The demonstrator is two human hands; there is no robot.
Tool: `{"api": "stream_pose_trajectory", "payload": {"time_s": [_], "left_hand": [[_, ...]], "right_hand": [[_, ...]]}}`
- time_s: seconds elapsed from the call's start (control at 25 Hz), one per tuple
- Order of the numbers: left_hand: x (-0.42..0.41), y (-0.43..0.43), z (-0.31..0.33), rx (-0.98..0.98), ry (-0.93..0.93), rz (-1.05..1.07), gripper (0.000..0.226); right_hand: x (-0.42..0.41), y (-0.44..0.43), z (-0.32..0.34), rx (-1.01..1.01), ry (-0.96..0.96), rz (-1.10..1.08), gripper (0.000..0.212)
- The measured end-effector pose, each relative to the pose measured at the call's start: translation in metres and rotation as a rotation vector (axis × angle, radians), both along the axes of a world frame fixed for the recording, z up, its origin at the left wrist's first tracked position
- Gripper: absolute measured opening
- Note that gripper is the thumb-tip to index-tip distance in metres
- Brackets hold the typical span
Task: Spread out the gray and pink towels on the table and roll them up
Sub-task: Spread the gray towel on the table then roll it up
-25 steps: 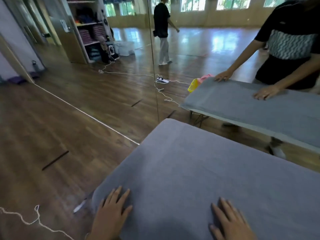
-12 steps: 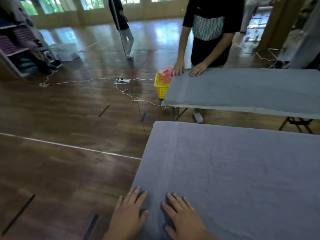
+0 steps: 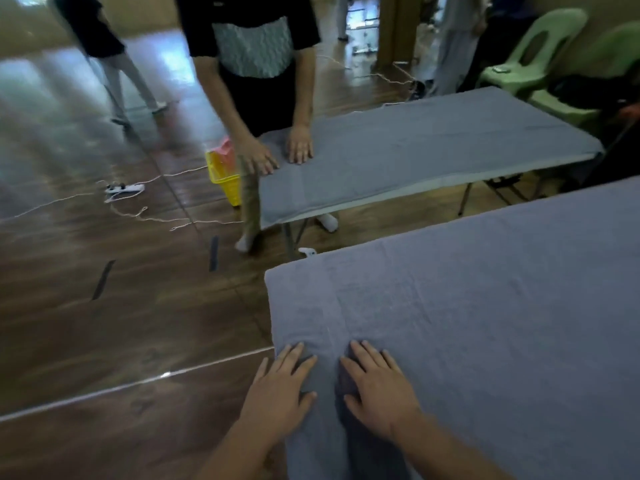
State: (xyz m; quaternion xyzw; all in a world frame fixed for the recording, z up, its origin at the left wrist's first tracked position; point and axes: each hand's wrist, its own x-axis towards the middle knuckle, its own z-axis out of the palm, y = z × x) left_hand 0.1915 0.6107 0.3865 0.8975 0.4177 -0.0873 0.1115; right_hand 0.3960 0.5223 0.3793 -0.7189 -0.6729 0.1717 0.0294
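Your left hand point(image 3: 278, 389) and right hand point(image 3: 377, 388) have closed in from a second ago: they were wide apart on the near edge, now they're side by side at the near-left end of the flat gray terry towel point(image 3: 485, 323). Fingers splayed, palms down, gripping nothing. The towel lies spread over the table, so I'd judge you're set to start the roll. No pink towel on your table.
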Motion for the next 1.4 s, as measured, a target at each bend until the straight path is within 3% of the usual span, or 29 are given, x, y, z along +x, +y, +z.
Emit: {"api": "stream_pose_trajectory", "payload": {"time_s": [0.16, 0.4, 0.52, 0.64, 0.84, 1.04, 1.2, 1.28, 1.4], "left_hand": [[0.004, 0.054, -0.009, -0.007, 0.001, -0.312, 0.066], [-0.016, 0.065, -0.011, -0.041, -0.079, -0.778, 0.070], [-0.037, 0.079, -0.022, -0.023, -0.056, -1.032, 0.085], [-0.041, 0.105, -0.032, -0.029, 0.014, -1.209, 0.090], [-0.018, 0.162, -0.033, 0.016, -0.009, -1.253, 0.085], [0.018, 0.241, -0.030, 0.096, -0.155, -1.376, 0.051], [0.037, 0.297, -0.026, 0.133, -0.229, -1.505, 0.047], [0.048, 0.315, -0.026, 0.109, -0.298, -1.549, 0.051], [0.062, 0.324, -0.023, -0.008, -0.252, -1.618, 0.032]], "right_hand": [[-0.052, 0.009, 0.002, -0.016, -0.011, -0.341, 0.070], [-0.161, -0.005, -0.016, -0.008, 0.034, -0.543, 0.079], [-0.187, -0.028, -0.034, -0.008, -0.048, -0.606, 0.053], [-0.207, -0.056, -0.063, 0.204, -0.263, -0.609, 0.041], [-0.224, -0.103, -0.057, 0.196, -0.446, -0.745, 0.046], [-0.259, -0.129, -0.043, 0.079, -0.349, -1.013, 0.062], [-0.286, -0.134, -0.026, 0.045, -0.214, -1.327, 0.054], [-0.290, -0.131, -0.015, 0.046, -0.209, -1.514, 0.034], [-0.294, -0.143, 0.000, 0.001, -0.179, -1.748, 0.026]]}}
